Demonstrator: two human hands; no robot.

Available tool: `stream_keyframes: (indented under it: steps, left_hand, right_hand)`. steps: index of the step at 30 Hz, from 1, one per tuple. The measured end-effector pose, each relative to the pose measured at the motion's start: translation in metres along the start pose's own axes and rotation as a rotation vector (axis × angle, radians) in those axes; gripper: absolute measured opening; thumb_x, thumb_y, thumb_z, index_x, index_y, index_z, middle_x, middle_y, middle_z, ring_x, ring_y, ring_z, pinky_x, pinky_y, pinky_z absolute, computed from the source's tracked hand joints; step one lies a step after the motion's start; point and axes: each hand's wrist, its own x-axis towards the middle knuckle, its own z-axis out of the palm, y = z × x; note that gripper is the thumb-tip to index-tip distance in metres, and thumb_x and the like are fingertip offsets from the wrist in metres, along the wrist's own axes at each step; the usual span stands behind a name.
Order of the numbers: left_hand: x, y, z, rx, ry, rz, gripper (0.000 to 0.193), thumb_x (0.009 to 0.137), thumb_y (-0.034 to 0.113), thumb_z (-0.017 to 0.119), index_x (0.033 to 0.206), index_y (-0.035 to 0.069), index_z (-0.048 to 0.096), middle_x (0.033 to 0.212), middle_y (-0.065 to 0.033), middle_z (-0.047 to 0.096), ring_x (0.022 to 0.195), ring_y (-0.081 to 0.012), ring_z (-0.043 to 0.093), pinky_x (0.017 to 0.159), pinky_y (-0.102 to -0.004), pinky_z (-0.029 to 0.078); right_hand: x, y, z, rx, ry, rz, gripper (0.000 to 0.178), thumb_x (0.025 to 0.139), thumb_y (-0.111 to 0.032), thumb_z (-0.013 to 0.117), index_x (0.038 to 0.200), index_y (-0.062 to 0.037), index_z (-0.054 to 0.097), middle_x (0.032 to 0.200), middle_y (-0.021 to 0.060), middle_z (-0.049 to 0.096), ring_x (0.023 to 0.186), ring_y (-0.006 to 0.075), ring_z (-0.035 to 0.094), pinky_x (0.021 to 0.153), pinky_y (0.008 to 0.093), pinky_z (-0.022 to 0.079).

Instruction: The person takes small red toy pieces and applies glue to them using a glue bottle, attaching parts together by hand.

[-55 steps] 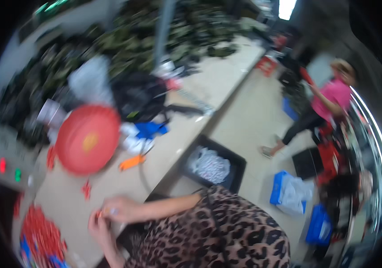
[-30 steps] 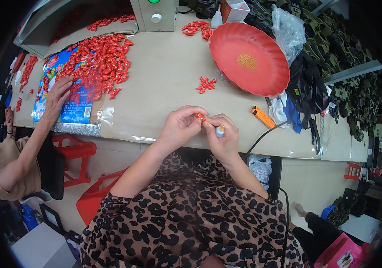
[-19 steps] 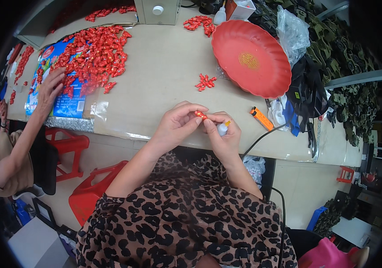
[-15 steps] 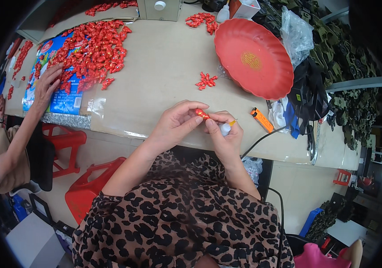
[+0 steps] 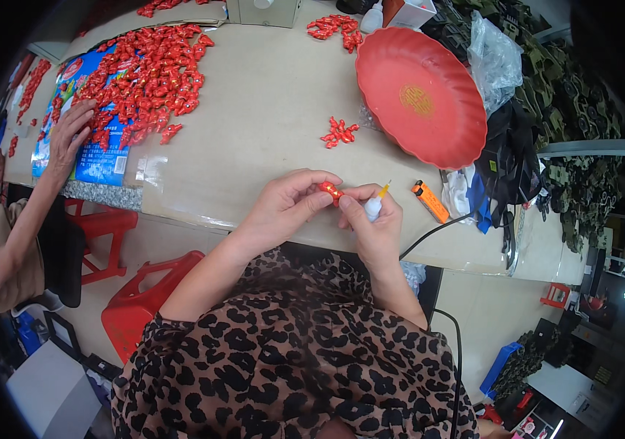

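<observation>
Between the fingertips of my left hand [image 5: 283,205] is a small shiny red figurine [image 5: 331,192] with gold markings. My right hand [image 5: 377,227] touches the figurine's right end with thumb and forefinger. That same hand also holds a small white glue bottle [image 5: 373,209], its yellow nozzle tilted up and to the right. Both hands are over the table's near edge. Beyond them lies a little cluster of red figurines [image 5: 339,132].
A big red scalloped tray [image 5: 429,110] stands at the right, near an orange box cutter [image 5: 430,201] and a black cable [image 5: 429,235]. Far left, red figurines [image 5: 159,73] are heaped on a blue printed sheet [image 5: 100,164], where another person's hand [image 5: 71,135] rests.
The glue bottle's nozzle has tipped to point more upward. My left hand keeps its hold on the figurine. The other person's hand has shifted slightly left.
</observation>
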Motion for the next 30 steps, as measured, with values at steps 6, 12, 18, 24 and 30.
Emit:
stream_keyframes:
  steps: [6,12,18,24,30]
  left_hand:
    - [0.001,0.001,0.000,-0.080,0.008,-0.030,0.021,0.084,0.009,0.049,0.103,0.001,0.052,0.081,0.0001,0.053,0.062,-0.0044,0.042,0.055,-0.0167,0.036]
    - [0.001,0.002,-0.001,-0.071,-0.013,0.024,0.018,0.083,0.004,0.049,0.100,-0.001,0.052,0.088,-0.0012,0.051,0.078,-0.0051,0.050,0.069,-0.0185,0.041]
    - [0.001,-0.006,0.000,-0.055,0.025,0.069,0.016,0.078,-0.002,0.051,0.093,0.000,0.055,0.082,0.0013,0.046,0.066,-0.0001,0.044,0.055,-0.0139,0.035]
    - [0.001,-0.007,0.001,-0.024,0.047,0.066,0.016,0.077,-0.004,0.051,0.092,0.000,0.056,0.080,0.0018,0.045,0.061,0.0011,0.042,0.050,-0.0133,0.033]
    - [0.000,-0.010,0.001,0.034,0.057,0.105,0.016,0.076,-0.004,0.052,0.091,-0.001,0.056,0.080,0.0006,0.046,0.062,-0.0006,0.044,0.052,-0.0139,0.036]
  right_hand:
    - [0.007,-0.005,-0.003,0.097,-0.044,0.121,0.007,0.076,-0.004,0.058,0.080,0.0009,0.055,0.068,0.0047,0.057,0.053,0.0060,0.050,0.048,0.0176,0.040]
    - [0.011,-0.011,-0.007,0.099,-0.093,0.219,0.008,0.075,-0.005,0.059,0.079,0.0005,0.055,0.068,0.0042,0.056,0.051,0.0056,0.049,0.045,0.0172,0.039]
    - [0.012,-0.014,-0.010,0.078,-0.132,0.268,0.008,0.075,-0.005,0.059,0.077,-0.0002,0.054,0.066,0.0037,0.056,0.050,0.0057,0.050,0.045,0.0170,0.040]
    - [0.015,-0.016,-0.012,0.007,-0.155,0.296,0.009,0.073,-0.006,0.060,0.076,-0.0007,0.054,0.062,0.0031,0.055,0.050,0.0061,0.051,0.045,0.0173,0.040]
    - [0.018,-0.019,-0.011,-0.011,-0.167,0.348,0.008,0.072,-0.003,0.060,0.075,-0.0012,0.054,0.060,0.0030,0.055,0.048,0.0073,0.052,0.043,0.0176,0.039]
